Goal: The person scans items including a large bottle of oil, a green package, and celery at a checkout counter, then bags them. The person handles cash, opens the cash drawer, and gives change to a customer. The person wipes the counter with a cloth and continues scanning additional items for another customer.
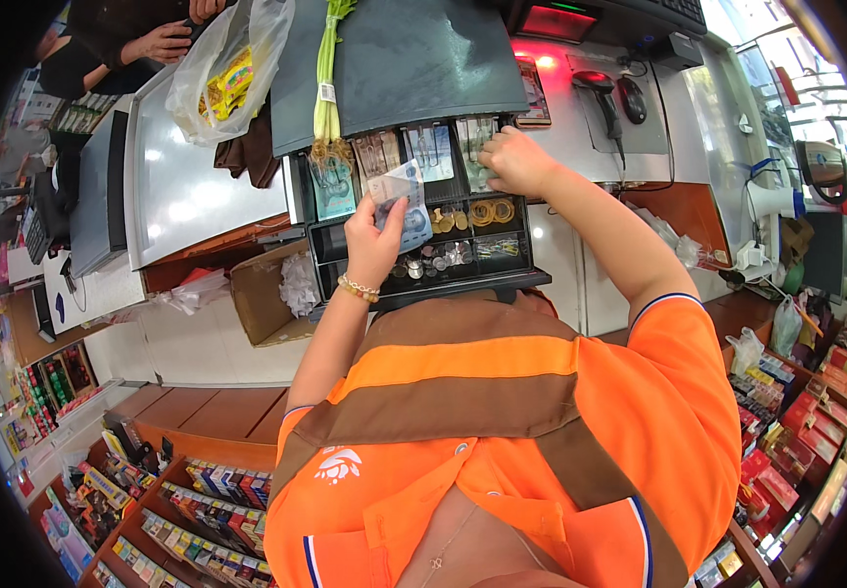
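Observation:
An open black cash drawer [467,283] lies before me, with banknotes under clips in its rear slots. My left hand [375,239] holds a few banknotes [416,213], a bluish one on top, over the middle of the drawer. My right hand [517,160] reaches into the far-right slot, its curled fingers at the greenish notes [473,158] there. Whether it grips one is hidden. Nearer the front are gold-coloured coins [449,220], silver coins [430,259], yellowish rubber bands [493,212] and paper clips [500,248]. A blue-green note [335,192] fills the leftmost slot.
A bunch of celery [326,110] with roots hangs over the drawer's back left. Beyond the counter, another person's hand [166,42] is beside a plastic bag [269,59] of yellow packets. A barcode scanner [599,92] and a mouse [632,99] lie right; a cardboard box [261,294] stands left below.

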`<action>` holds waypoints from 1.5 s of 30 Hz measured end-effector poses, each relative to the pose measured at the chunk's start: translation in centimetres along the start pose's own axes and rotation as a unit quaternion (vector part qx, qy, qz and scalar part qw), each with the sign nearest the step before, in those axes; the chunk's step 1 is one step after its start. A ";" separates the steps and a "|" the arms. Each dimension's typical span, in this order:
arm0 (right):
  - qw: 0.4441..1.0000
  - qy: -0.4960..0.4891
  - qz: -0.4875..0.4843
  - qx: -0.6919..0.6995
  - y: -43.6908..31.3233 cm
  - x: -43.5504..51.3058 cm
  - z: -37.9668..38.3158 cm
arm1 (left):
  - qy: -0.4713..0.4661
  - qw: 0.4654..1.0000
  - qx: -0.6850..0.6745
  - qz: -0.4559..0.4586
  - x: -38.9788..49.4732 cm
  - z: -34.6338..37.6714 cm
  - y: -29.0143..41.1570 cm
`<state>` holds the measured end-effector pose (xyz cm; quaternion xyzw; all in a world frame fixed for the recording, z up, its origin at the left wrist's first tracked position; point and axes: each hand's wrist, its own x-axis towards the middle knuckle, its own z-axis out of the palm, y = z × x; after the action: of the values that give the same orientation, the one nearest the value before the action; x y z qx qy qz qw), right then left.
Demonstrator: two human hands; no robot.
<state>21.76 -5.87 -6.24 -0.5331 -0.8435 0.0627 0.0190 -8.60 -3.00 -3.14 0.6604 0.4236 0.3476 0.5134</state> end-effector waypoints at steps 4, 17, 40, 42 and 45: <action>0.999 0.011 -0.022 -0.021 0.6 0.5 0.2 | -0.002 1.000 0.011 -0.006 -0.7 -0.1 -0.8; 0.997 -0.062 -0.016 -0.050 0.2 0.5 -1.4 | -0.040 0.998 0.038 0.013 -1.4 1.1 -0.5; 0.976 0.178 0.060 0.111 2.3 0.9 -4.1 | -0.431 0.787 0.421 0.136 5.4 12.2 1.3; 0.934 0.266 0.134 0.197 2.2 -0.5 -7.8 | -0.396 0.810 0.393 0.182 5.0 11.9 0.5; 0.851 0.251 0.157 0.435 1.0 -3.7 -13.6 | -0.318 0.906 0.240 0.143 4.5 10.9 -0.8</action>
<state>25.58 -7.59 7.28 -0.5933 -0.6017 0.2896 0.4496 2.80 -2.98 -6.28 0.8927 0.2094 0.0764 0.3917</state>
